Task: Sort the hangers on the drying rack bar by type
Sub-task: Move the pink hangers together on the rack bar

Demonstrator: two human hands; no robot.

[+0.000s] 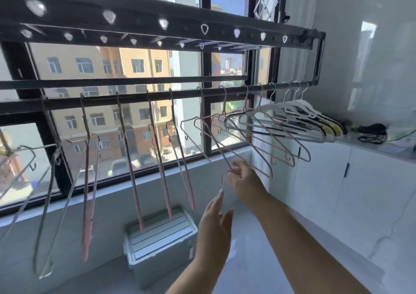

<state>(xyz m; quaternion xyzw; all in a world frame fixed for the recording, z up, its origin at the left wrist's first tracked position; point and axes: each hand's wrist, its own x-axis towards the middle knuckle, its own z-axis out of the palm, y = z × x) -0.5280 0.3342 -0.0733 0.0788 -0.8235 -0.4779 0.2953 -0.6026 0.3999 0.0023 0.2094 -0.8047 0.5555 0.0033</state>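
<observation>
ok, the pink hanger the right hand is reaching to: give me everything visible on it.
The thin pink wire-style hanger hangs by its hook from the dark drying rack bar, swung out at a slant among other pink hangers. It looks like slim coated metal, with a small hook at its lower corner. The right hand has its fingertips at that lower corner, pinching or about to; the grip is blurred. The left hand is open below, apart from it.

Bar: your dark drying rack bar (135,99) spans the window.
On it: pink hangers (157,149), white hangers (299,111) bunched right.
</observation>
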